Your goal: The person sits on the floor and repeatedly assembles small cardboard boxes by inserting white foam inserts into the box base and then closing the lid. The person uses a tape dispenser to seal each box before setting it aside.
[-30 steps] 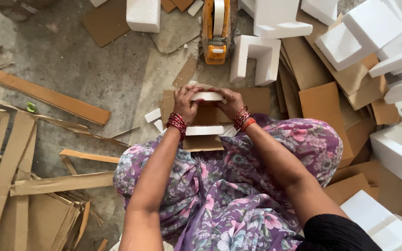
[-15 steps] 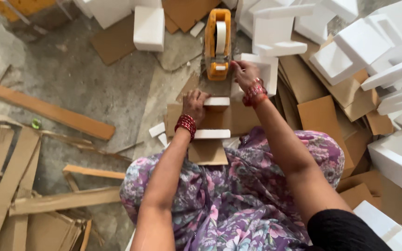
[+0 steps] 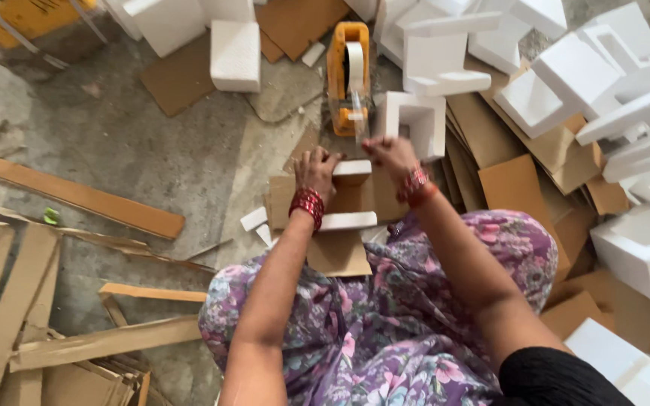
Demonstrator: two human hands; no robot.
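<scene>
I sit on the floor in a floral garment with a brown cardboard piece (image 3: 338, 254) in front of my knees. Two white foam blocks lie on it, one at the far end (image 3: 353, 172) and one across the middle (image 3: 348, 221). My left hand (image 3: 316, 168) grips the far block's left end and the cardboard under it. My right hand (image 3: 390, 155) pinches the end of a clear tape strip (image 3: 356, 114), just right of that block. The strip runs from an orange tape dispenser (image 3: 337, 68) lying on the floor beyond the block.
A C-shaped foam piece (image 3: 420, 120) stands right of the dispenser. Several white foam mouldings (image 3: 641, 128) and cardboard sheets (image 3: 517, 184) are piled on the right. A foam block (image 3: 235, 54) lies at top centre. Cardboard strips (image 3: 77, 197) lie scattered on the concrete at left.
My right hand left the far foam block, reached up to the tape dispenser and has come back toward the block with the tape strip. My left hand stayed on the block.
</scene>
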